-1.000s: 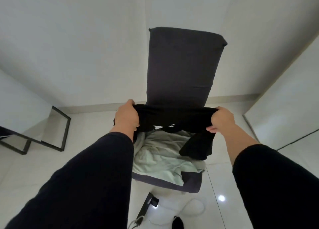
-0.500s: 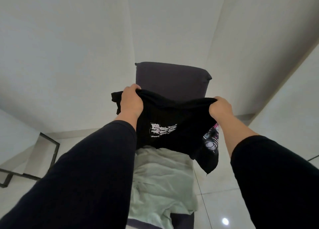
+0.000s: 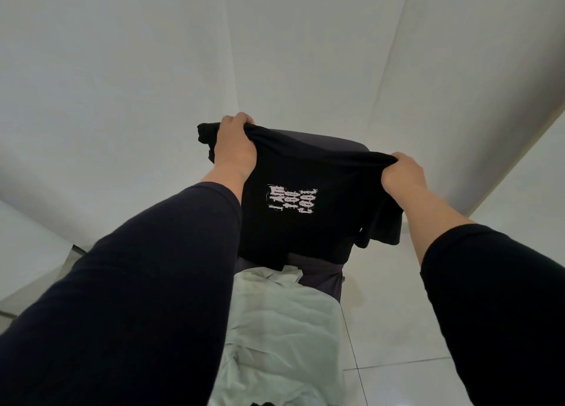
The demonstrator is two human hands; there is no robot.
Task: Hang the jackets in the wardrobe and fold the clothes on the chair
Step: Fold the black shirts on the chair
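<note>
A black T-shirt (image 3: 308,231) with a white printed text block hangs spread in the air in front of me. My left hand (image 3: 234,144) grips its top left corner, and my right hand (image 3: 403,173) grips its top right corner. Behind and below it stands a dark grey chair (image 3: 321,278), its backrest mostly hidden by the shirt. A pale green garment (image 3: 284,338) lies crumpled on the chair seat beneath the shirt.
White walls meet in a corner behind the chair. A white panel (image 3: 519,173) runs along the right side. White glossy floor tiles (image 3: 385,329) show to the right of the chair. A frame edge (image 3: 75,248) peeks out at the left.
Both hands have lifted the black T-shirt higher off the chair, and it now hangs flatter with its print facing me. The view has tilted up.
</note>
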